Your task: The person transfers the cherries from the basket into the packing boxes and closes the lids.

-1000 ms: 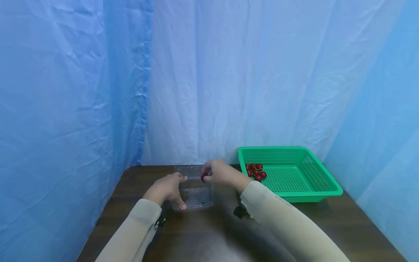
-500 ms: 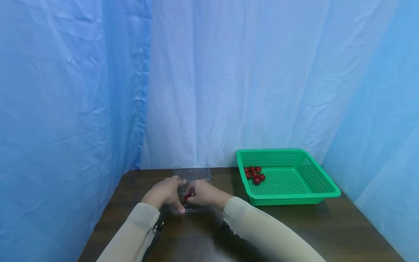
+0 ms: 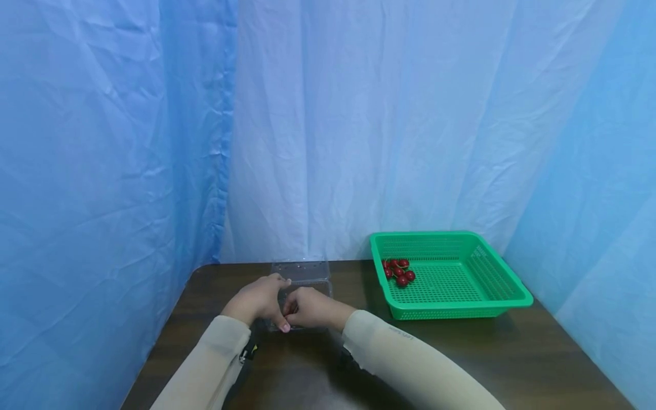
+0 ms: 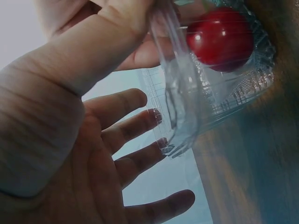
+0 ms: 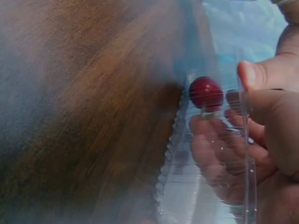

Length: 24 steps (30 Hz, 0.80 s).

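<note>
In the head view my left hand [image 3: 260, 302] rests at the left side of a clear plastic clamshell box [image 3: 312, 283]. Its fingers are spread, with several fingertips against the box wall in the left wrist view, and its thumb lies at the near rim. My right hand [image 3: 314, 309] reaches down into the box, fingers bent. A red cherry [image 4: 222, 39] sits low in a corner of the box. The right wrist view shows the cherry [image 5: 206, 93] through the plastic, its short stem beside my right fingertips [image 5: 202, 128]; I cannot tell whether they pinch it.
To the right stands a green plastic basket [image 3: 461, 312] with several more cherries [image 3: 398, 273] at its left end. The box's lid [image 3: 299, 270] is folded back behind it. Blue-white curtains [image 3: 359, 142] surround the dark wooden table [image 3: 451, 353].
My right hand has moved left and down from the box's right side into the box, carrying the cherry. My left hand has stayed in place. The head view has shifted slightly.
</note>
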Available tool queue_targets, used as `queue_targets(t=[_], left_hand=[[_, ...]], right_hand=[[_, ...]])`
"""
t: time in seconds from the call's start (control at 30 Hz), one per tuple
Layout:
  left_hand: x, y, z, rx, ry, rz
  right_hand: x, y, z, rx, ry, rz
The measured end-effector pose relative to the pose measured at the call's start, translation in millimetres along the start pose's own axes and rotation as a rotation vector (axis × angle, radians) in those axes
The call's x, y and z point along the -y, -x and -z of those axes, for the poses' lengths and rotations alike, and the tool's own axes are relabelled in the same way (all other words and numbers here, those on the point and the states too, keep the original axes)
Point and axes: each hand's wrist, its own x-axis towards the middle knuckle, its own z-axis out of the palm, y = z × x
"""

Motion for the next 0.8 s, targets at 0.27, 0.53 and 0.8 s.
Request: queue_targets(t=[0.27,0.53,0.8], left_hand=[[12.1,-18.8,-11.6,0.016,0.016,0.039],[11.0,-22.9,-12.4,0.022,-0.024,0.058],[-10.5,4.6,1.7,-0.004,-0.034,0.043]], right_hand=[[-8,9,27.2,-0.003,-0.003,-0.011],[-22,33,87.0,-0.072,-0.009,-0.069],[-38,65,160.1,-0.107,0.091,-0.196]])
